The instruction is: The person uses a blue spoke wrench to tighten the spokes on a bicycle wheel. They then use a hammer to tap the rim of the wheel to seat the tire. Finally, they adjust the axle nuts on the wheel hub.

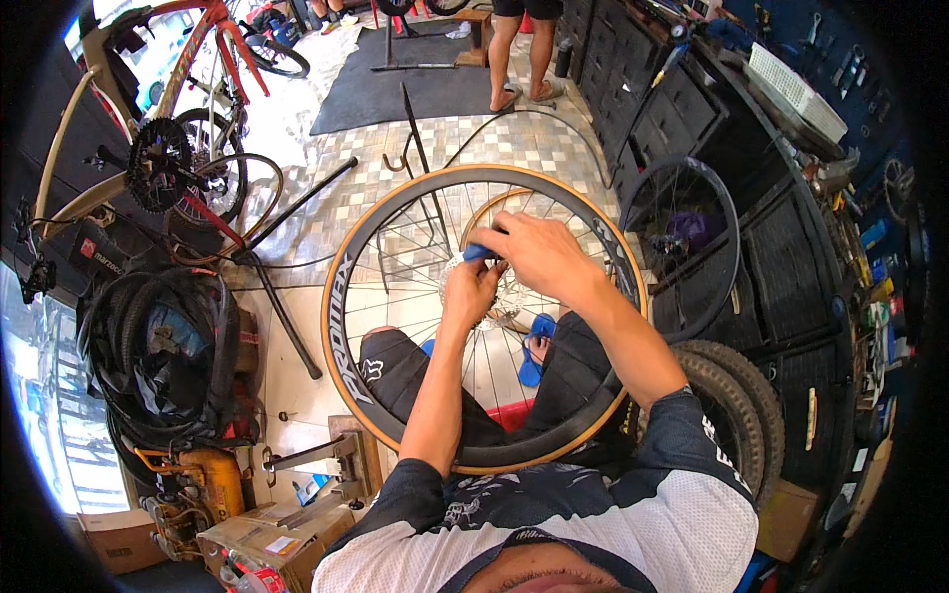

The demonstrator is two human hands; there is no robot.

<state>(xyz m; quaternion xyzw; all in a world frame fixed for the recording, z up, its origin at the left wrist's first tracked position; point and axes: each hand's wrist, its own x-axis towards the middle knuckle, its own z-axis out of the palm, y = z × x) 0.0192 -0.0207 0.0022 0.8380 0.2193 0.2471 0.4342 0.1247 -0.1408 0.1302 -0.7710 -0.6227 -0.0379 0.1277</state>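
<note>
A bicycle wheel (474, 179) with a dark rim and a tan-edged tyre lies across my lap, and my knees show through its spokes. Its hub area carries a metal disc rotor (506, 308), partly covered by my hands. Over the hub, my right hand (539, 255) is closed on a small blue object (478, 253) whose kind I cannot make out. My left hand (469, 293) is just below it, fingers pinched together close to the hub; whatever is between them is hidden.
Bicycles (158, 163) and a heap of black tyres (119, 326) crowd the left. A metal clamp-like tool (326, 457) and a cardboard box (287, 539) sit lower left. Another wheel (735, 232), knobby tyres (763, 410) and dark drawers (781, 247) line the right. Someone's legs (505, 59) show at the back.
</note>
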